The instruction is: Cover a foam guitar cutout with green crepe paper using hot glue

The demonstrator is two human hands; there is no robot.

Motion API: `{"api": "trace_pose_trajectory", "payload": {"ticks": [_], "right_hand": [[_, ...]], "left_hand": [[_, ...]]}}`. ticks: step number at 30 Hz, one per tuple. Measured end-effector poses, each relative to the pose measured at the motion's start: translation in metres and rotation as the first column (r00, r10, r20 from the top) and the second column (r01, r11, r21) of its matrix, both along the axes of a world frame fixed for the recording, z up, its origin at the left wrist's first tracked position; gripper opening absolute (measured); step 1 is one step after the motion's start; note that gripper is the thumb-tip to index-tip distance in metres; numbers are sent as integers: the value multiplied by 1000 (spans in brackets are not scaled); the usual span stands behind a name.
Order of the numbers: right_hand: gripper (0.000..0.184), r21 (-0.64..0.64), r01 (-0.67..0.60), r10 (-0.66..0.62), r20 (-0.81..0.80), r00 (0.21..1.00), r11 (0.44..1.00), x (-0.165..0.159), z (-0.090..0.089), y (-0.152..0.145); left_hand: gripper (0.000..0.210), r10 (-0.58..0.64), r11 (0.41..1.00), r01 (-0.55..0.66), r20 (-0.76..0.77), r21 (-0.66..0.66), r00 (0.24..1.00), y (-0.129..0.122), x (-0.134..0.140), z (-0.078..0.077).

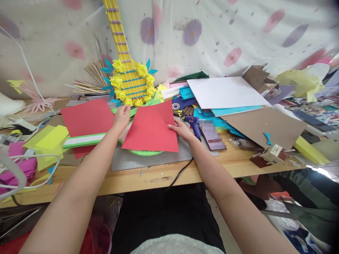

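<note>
My right hand [182, 130] grips the right edge of a red paper sheet [152, 128], thumb on top and the other fingers partly behind it. The sheet is tilted over a green piece [145, 152] whose rim shows along the lower edge. Beside the sheet's left edge, my left hand [122, 118] is closed with curled fingers; what they hold, if anything, is hidden. A grey cutting mat [119, 162] lies underneath. Left of my left wrist rest another red sheet [88, 118] and a white strip with green edges [84, 140].
A yellow paper guitar [129, 79] with yellow flowers stands at the back. Right of my hand lie a blue glue gun [194, 125] and a phone [212, 135]. White board [225, 92] and brown cardboard [265, 123] lie further right. Someone's arm [265, 190] shows at lower right.
</note>
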State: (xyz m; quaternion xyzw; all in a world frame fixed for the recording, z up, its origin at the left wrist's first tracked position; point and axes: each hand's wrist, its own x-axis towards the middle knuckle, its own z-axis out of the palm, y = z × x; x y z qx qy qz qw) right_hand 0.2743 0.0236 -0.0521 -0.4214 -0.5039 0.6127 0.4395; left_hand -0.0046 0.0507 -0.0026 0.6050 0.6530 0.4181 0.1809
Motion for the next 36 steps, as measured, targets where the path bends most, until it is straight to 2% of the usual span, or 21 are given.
{"api": "trace_pose_trajectory", "payload": {"ticks": [1,3,5,7,10,14,17,19,21,24,26,29,33,35,36], "right_hand": [[45,-3,-7,7,0,1000,1000,-1,1,-1],[46,-30,-20,20,-16,1000,999,0,2,-3],[48,-65,-40,37,-46,998,997,4,3,-6],[53,-80,-54,49,-65,997,995,11,5,-9],[55,-82,-30,26,-50,998,996,22,5,-11],[50,-83,39,-44,-62,997,996,25,3,-8],[45,-119,-29,23,-44,999,993,17,2,-4],[45,-110,-87,87,-6,996,990,10,2,-3],[51,-37,-54,56,66,996,998,3,0,-1],[68,54,78,-88,222,971,996,-1,-2,0],[79,66,108,-123,288,950,992,-1,-3,0],[92,72,77,-91,221,971,994,-1,-2,-2],[109,23,38,-38,25,999,999,-6,0,-7],[102,74,43,-46,43,998,996,-9,0,-8],[90,130,55,-66,81,995,990,-9,0,-9]], "left_hand": [[49,-58,998,62,-133,27,989,-6,7,4],[51,-244,968,249,-315,-26,917,-19,23,7],[56,-416,908,397,-429,-137,802,-35,39,7],[59,-500,864,451,-479,-223,721,-50,49,4],[59,-521,852,458,-491,-255,698,-63,53,1],[56,-415,907,394,-489,-152,767,-63,43,7],[56,-318,945,319,-453,-77,833,-57,28,15],[56,-301,952,296,-427,-79,853,-56,15,19],[58,-351,936,321,-406,-142,844,-58,-2,20],[63,-444,890,355,-376,-285,813,-65,-32,20],[70,-515,836,368,-345,-408,785,-69,-52,20],[80,-550,773,322,-324,-547,769,-75,-75,20],[97,-616,745,365,-364,-559,699,-83,-82,20],[106,-620,756,363,-419,-545,664,-88,-74,18],[108,-599,775,332,-457,-538,658,-91,-68,16]]}}
